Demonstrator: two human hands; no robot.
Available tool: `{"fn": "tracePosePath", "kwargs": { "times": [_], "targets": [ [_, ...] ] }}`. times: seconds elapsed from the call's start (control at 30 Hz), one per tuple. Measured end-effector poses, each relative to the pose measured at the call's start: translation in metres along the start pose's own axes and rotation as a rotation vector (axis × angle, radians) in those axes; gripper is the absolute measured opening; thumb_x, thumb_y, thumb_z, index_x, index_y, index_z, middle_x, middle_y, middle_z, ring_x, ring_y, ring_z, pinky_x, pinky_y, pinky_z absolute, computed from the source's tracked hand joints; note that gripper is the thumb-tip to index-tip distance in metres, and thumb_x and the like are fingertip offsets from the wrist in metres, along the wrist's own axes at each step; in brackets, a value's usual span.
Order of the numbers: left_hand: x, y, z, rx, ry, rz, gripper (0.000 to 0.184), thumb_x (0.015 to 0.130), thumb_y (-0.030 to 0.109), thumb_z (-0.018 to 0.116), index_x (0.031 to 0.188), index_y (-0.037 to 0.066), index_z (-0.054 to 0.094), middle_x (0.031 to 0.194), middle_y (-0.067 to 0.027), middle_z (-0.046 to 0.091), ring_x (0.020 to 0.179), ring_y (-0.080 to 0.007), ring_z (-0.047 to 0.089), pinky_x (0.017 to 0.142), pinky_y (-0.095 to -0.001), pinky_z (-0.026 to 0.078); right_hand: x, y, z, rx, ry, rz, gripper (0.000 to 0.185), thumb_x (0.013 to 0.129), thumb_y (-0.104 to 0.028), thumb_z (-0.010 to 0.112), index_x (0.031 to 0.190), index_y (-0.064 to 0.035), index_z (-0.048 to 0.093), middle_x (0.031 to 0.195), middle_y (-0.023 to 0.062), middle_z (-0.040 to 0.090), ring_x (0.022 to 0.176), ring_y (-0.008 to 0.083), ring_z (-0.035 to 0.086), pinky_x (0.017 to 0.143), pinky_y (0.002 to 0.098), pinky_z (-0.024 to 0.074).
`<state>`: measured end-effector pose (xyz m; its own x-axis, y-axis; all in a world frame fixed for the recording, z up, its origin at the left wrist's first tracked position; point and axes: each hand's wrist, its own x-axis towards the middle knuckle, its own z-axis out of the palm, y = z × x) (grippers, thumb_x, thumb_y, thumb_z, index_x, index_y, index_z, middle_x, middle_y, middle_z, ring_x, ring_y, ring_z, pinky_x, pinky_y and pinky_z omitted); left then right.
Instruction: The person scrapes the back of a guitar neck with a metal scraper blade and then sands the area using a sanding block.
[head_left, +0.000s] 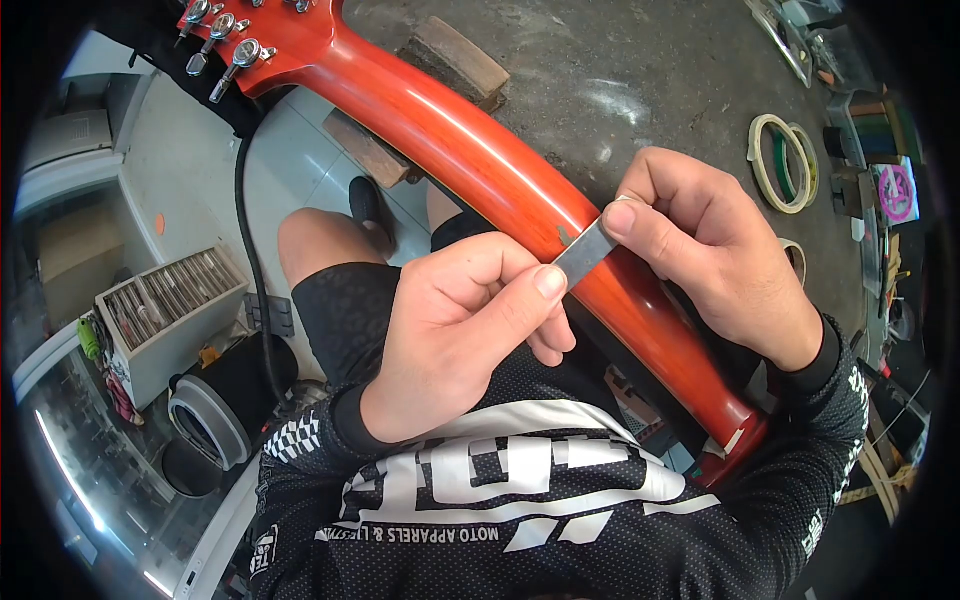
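Note:
A glossy red-orange guitar neck [470, 150] runs diagonally in front of me, its rounded back facing up. Metal tuning pegs [246, 56] show on the headstock at the upper left. Across the neck lies a flat, thin grey metal strip [585, 256]. My left hand [450, 325] pinches its near end between thumb and curled fingers. At the far end, my right hand [710, 235] grips it with the thumb on top. Beside the strip is a small dark patch [564, 238] on the finish. The strip's ends are hidden under my fingers.
The worn workbench [620, 70] holds a wooden block [455, 58], with another block [365, 146] near its edge. Tape rolls [770, 165] lie to the right. A box of flat pieces [175, 300] and a black hose [250, 250] are at the left.

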<state>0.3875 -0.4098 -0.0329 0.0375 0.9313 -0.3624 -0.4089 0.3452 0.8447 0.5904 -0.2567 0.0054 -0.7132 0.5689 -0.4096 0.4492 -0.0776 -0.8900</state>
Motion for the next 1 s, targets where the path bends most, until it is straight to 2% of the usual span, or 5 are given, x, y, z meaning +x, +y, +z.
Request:
{"fn": "tracePosePath", "kwargs": {
  "times": [0.2,0.73,1.0],
  "targets": [
    [0.0,-0.002,0.002,-0.014,-0.005,0.017,0.024,0.119,0.013,0.06,0.102,-0.002,0.067,0.087,-0.017,0.079,0.076,-0.0208,0.077,0.073,-0.0339,0.065,0.0,-0.006,0.0,0.018,-0.01,0.073,0.031,0.116,-0.029,0.07,0.097,-0.0071,0.06,0.085,-0.0076,0.054,0.077,0.003,0.045,0.068,0.025,0.0376],
    [0.0,-0.007,0.002,-0.05,0.004,0.04,0.024,0.119,0.01,0.056,0.102,-0.003,0.066,0.087,-0.0188,0.079,0.075,-0.0215,0.076,0.074,-0.0353,0.064,0.002,-0.002,0.001,0.03,-0.006,0.04,0.031,0.116,-0.028,0.071,0.096,-0.007,0.059,0.087,-0.0066,0.054,0.08,0.0044,0.045,0.071,0.0263,0.0387],
    [0.003,-0.015,-0.002,-0.117,0.017,0.121,0.024,0.118,0.01,0.056,0.102,-0.003,0.066,0.087,-0.0201,0.079,0.075,-0.0232,0.077,0.073,-0.0364,0.065,0.007,-0.005,0.003,-0.008,-0.009,0.043,0.03,0.117,-0.026,0.068,0.096,-0.0067,0.058,0.088,-0.0058,0.053,0.083,0.0045,0.045,0.073,0.0263,0.039]
  ]
}}
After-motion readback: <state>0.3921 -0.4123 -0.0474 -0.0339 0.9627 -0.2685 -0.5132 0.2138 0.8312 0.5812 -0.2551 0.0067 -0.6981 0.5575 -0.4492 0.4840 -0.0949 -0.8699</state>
